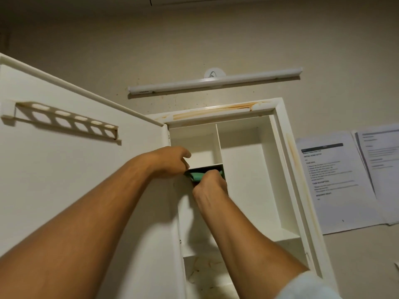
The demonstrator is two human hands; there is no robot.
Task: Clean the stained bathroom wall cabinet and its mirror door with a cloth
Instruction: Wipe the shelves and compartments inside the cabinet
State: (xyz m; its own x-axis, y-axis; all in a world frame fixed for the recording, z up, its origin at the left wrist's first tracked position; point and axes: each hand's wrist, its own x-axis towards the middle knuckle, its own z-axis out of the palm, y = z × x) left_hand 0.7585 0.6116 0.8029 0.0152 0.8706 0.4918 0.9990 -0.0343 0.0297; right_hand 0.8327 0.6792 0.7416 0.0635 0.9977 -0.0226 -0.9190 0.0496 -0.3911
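White plastic cabinet (278, 147), wall-mounted. Its door (64, 180) stands wide open to my left, giving access to the shelves, and the mirror face is turned away from me. Orange-brown stains (226, 108) run along the top frame.

- **Item:** dark tray (207, 168) on the upper-left shelf. My left hand (170, 160) pinches its left end, probably to steady it.
- **Item:** green object (195, 176), gripped in my curled right hand (210, 185). I judge it is held this way to clear the shelf for wiping.
- **Cloth:** I cannot identify one.
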